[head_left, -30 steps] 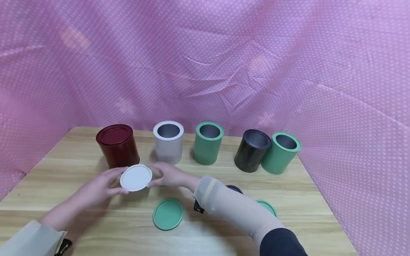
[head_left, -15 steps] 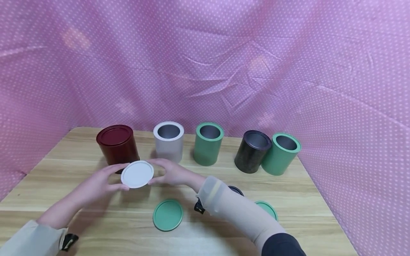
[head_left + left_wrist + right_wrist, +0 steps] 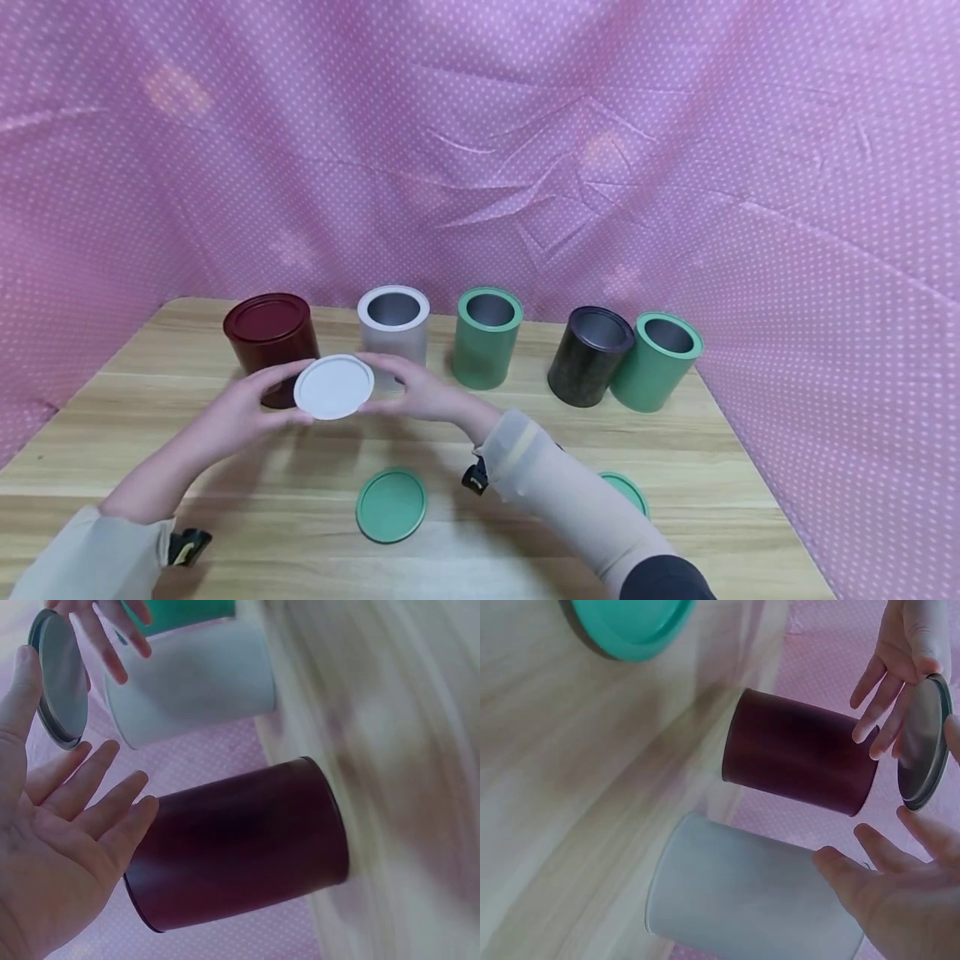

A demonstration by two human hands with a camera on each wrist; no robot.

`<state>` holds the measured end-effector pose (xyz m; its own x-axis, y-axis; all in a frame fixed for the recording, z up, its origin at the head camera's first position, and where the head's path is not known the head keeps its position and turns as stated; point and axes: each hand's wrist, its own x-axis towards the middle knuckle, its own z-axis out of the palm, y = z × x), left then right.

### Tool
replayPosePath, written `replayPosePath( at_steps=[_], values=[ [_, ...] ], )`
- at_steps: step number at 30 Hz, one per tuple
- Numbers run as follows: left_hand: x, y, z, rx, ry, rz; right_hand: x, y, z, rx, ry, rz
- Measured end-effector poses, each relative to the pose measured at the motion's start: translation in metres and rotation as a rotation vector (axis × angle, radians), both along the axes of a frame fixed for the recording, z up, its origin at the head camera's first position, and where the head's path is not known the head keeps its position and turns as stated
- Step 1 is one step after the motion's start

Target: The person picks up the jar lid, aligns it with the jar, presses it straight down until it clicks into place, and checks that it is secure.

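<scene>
A round white lid point(image 3: 333, 387) hangs in the air, held by its rim between both hands. My left hand point(image 3: 288, 396) grips its left edge with thumb above and fingers below. From the other side my right hand point(image 3: 378, 387) grips the right edge. The lid is just in front of the open white can point(image 3: 393, 321) and beside the dark red can point(image 3: 272, 337), which has its lid on. The left wrist view shows the lid point(image 3: 60, 682) edge-on above my palm. In the right wrist view the lid point(image 3: 922, 746) shows its grey underside.
Further right on the wooden table point(image 3: 225, 517) stand an open green can point(image 3: 487, 336), a black can point(image 3: 588, 354) and a second green can point(image 3: 660, 350). A green lid point(image 3: 391, 504) lies flat near me; another green lid point(image 3: 628, 492) peeks out behind my right forearm. Pink dotted cloth surrounds the table.
Both hands have lifted the white lid higher and carried it slightly right and away from me, closer to the white can.
</scene>
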<state>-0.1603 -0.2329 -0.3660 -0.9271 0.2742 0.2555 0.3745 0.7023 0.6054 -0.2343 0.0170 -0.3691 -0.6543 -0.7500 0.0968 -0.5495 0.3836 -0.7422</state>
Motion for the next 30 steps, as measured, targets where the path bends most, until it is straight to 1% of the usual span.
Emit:
replayPosePath(
  at_steps=[6,8,17,30],
  values=[
    [-0.005,0.006,0.005,-0.009,0.044,0.033,-0.002,0.007,0.009,-0.057,-0.036,-0.002],
    [-0.006,0.009,0.007,0.000,0.047,0.040,-0.003,0.010,0.012,-0.075,-0.042,-0.003],
    [-0.018,0.025,0.023,0.082,0.006,0.021,-0.008,0.022,0.024,-0.154,-0.079,-0.034],
    [-0.036,0.038,0.038,0.106,-0.050,0.014,-0.022,0.032,0.030,-0.189,-0.066,-0.109]
  ],
)
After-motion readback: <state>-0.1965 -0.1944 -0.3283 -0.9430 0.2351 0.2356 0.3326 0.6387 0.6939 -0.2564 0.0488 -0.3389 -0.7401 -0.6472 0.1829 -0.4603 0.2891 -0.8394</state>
